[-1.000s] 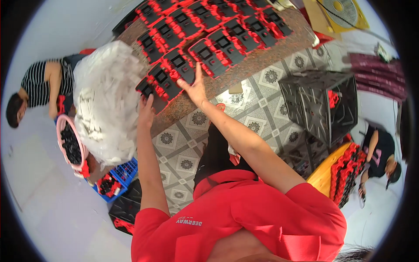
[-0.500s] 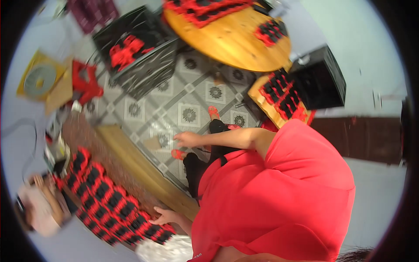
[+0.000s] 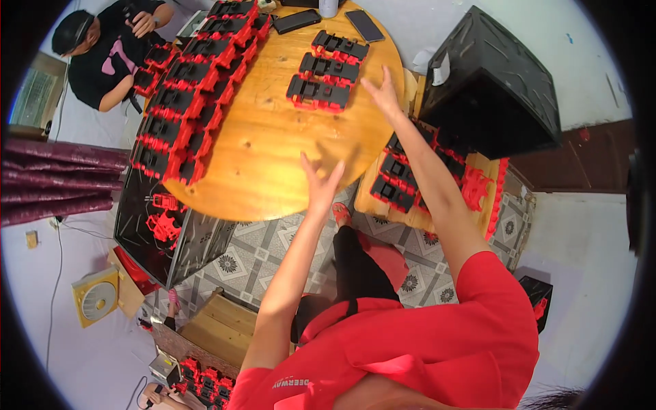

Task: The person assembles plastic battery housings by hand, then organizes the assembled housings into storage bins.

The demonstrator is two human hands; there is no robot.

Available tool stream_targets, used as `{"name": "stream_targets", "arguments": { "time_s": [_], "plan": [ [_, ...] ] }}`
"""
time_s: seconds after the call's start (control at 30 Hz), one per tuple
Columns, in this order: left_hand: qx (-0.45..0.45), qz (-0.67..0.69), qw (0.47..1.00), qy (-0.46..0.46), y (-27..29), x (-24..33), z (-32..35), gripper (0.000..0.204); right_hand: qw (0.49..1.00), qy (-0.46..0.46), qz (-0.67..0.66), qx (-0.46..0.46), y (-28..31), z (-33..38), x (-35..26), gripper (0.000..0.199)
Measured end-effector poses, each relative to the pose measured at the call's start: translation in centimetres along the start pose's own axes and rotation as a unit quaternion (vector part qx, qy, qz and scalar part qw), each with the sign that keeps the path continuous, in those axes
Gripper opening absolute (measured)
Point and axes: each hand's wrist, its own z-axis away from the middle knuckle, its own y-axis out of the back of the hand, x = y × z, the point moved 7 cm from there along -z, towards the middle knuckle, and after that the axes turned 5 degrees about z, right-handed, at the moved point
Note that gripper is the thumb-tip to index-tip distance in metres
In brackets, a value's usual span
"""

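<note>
A short line of pale grey capital lettering (image 3: 292, 383), upside down in the frame, stood on the chest of the person's red shirt (image 3: 424, 342), at lower centre; the smaller marks beside it were too fine to read. At upper left, a pink shape (image 3: 119, 60) stood on a co-worker's black shirt (image 3: 87, 80); whether it was a letter or a picture could not be told. A small blue mark (image 3: 569, 39) on the wall (image 3: 588, 68) at upper right was illegible.
</note>
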Motion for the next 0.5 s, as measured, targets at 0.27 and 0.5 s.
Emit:
{"name": "stream_targets", "arguments": {
  "time_s": [0.27,0.5],
  "plan": [
    [0.22,0.092,0.971,0.0,-7.5,4.8,-17.6,0.121,0.976,-0.05,-0.04,-0.206,-5.7,-11.8,0.1,0.092],
    [0.186,0.155,0.966,-0.088,-0.6,5.9,-25.0,0.114,0.972,-0.004,-0.028,-0.235,-13.6,-15.5,-3.6,0.082]
  ]
}}
